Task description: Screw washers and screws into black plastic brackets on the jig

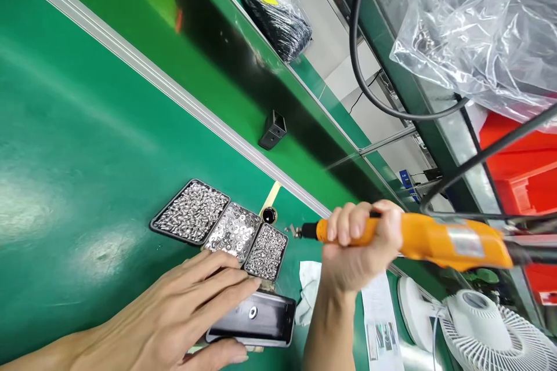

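Note:
My left hand (183,307) lies over the left end of a black rectangular housing (274,319), fingers along its far side and thumb at the near edge. A small metal ring shows inside the housing. My right hand (361,243) is wrapped round an orange electric screwdriver (448,240), held level with its bit pointing left. Small metal pieces, perhaps a screw with washers, cling to the tip. Just beyond my left fingers sit a tray of screws (191,211), a tray of flat washers (235,229) and a tray of small metal parts (267,252).
A round black-and-gold piece (270,215) stands by the trays. Past the metal rail (174,93) is a small black box (273,129). A white cloth (308,290), a printed sheet (383,324) and a white fan (483,324) lie right. Black cable (359,40) hangs overhead.

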Demonstrator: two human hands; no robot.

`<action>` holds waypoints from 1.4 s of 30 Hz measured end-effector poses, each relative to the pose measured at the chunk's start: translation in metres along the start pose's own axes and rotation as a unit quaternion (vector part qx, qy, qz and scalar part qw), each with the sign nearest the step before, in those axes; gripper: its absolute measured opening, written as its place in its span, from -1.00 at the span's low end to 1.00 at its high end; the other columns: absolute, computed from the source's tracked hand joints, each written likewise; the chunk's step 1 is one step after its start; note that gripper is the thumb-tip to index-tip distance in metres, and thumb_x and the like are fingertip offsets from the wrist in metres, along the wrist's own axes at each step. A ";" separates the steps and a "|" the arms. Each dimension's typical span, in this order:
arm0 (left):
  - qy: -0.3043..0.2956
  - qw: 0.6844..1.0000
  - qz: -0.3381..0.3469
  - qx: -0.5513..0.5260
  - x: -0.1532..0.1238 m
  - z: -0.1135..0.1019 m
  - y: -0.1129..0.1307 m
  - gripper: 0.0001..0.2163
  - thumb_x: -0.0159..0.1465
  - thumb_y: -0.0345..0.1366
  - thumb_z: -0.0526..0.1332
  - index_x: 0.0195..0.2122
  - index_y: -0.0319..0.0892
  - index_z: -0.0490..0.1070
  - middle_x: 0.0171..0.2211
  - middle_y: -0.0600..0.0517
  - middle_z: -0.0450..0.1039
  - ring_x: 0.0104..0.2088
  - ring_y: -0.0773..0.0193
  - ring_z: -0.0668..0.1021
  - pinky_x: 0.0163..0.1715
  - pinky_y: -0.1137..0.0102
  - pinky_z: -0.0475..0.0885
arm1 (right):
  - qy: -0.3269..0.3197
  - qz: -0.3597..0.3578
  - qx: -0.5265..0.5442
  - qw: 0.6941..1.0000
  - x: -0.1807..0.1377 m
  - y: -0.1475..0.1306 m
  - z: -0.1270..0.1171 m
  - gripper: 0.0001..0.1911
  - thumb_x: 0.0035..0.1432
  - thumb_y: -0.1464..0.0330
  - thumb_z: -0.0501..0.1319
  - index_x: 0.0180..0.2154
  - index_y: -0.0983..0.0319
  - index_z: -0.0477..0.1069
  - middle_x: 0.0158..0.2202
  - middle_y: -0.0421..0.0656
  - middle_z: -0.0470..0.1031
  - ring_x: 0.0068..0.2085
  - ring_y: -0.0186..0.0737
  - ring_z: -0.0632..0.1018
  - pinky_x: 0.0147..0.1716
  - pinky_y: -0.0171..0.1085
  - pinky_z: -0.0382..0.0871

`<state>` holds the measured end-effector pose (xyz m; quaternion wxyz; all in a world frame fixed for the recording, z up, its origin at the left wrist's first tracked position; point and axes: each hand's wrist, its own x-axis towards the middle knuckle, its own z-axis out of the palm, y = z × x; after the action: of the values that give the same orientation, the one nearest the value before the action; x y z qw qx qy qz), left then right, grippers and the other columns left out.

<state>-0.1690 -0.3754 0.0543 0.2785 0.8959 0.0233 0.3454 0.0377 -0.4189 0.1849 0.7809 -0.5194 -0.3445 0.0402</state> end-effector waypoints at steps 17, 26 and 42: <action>0.049 0.997 -0.055 -0.028 0.006 0.002 0.008 -0.63 0.63 -0.09 0.01 0.24 -0.07 0.50 0.13 0.12 0.60 0.19 0.20 0.48 0.38 0.34 0.09 | -0.013 0.021 -0.013 1.000 -0.009 0.088 0.009 -0.74 0.35 0.29 0.41 -0.24 0.15 0.32 -0.64 -0.48 0.22 -0.70 -0.44 0.21 -0.73 -0.45 0.26; 0.057 0.993 -0.079 -0.065 0.007 0.003 0.008 -0.64 0.57 -0.01 0.17 0.26 -0.02 0.50 0.14 0.19 0.60 0.19 0.26 0.48 0.43 0.43 0.00 | -0.007 0.014 -0.029 0.999 -0.007 0.081 0.009 -0.74 0.39 0.23 0.35 -0.25 0.15 0.31 -0.64 -0.47 0.22 -0.69 -0.43 0.22 -0.73 -0.43 0.26; 0.056 0.992 -0.074 -0.084 0.017 -0.007 0.008 -0.66 0.60 -0.02 0.11 0.23 -0.03 0.49 0.08 0.19 0.62 0.10 0.23 0.52 0.24 0.36 0.21 | -0.003 0.011 -0.043 0.999 -0.005 0.073 0.002 -0.72 0.39 0.21 0.38 -0.24 0.17 0.33 -0.65 -0.47 0.22 -0.70 -0.43 0.21 -0.73 -0.43 0.24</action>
<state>-0.1617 -0.3748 0.0734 0.3763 0.8442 0.0762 0.3741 0.0542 -0.3861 0.1219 0.7563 -0.5563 -0.3424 0.0353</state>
